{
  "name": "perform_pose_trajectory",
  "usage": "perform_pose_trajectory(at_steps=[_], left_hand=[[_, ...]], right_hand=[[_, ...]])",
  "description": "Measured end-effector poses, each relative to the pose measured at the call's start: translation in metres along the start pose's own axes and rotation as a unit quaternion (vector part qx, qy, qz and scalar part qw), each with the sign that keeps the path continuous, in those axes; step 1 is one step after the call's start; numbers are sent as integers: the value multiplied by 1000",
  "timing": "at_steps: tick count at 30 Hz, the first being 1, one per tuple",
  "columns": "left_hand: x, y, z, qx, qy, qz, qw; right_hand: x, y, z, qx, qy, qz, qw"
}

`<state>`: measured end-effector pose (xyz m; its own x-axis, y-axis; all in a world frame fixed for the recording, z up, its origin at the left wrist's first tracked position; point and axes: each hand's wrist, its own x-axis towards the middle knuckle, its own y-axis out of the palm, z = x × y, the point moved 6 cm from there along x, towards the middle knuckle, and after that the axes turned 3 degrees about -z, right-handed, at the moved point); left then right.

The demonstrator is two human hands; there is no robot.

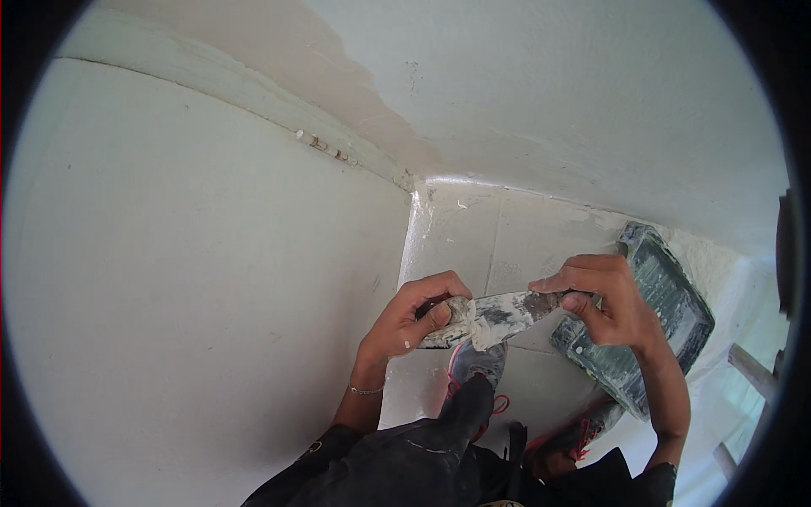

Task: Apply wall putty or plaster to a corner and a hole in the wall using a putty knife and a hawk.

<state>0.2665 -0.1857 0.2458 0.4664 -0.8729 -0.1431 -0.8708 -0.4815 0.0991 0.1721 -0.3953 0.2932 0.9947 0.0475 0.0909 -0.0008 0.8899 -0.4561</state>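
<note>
Together, left hand (414, 317) and right hand (604, 296) clasp one putty knife (494, 317).

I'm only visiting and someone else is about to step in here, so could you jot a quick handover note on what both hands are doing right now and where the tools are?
Left hand: gripping the putty-smeared end of a putty knife, held in front of the body.
Right hand: pinching the other end of the same knife.
Dark plastic tray: on the tiled floor by the right hand, against the white wall, smeared with white filler.
Done: the blade carries a lump of white filler.
Left: none of that lump is on a wall yet. The patchy area at top left looks unfinished.
</note>
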Motion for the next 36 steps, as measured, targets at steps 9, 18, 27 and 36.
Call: perform_pose_trajectory(at_steps=[9, 18, 27, 36], left_hand=[[1, 7, 4, -7, -28, 33, 999], [-5, 1, 39, 76, -149, 4, 986], [-32, -26, 6, -17, -108, 13, 994], [-23, -31, 22, 11, -111, -61, 992]], right_hand=[[3, 23, -12, 81, -6, -8, 997], [-3, 40, -35, 298, 84, -182, 933], [50, 183, -99, 433, 197, -307, 824], [90, 238, -109, 275, 219, -426, 834]])
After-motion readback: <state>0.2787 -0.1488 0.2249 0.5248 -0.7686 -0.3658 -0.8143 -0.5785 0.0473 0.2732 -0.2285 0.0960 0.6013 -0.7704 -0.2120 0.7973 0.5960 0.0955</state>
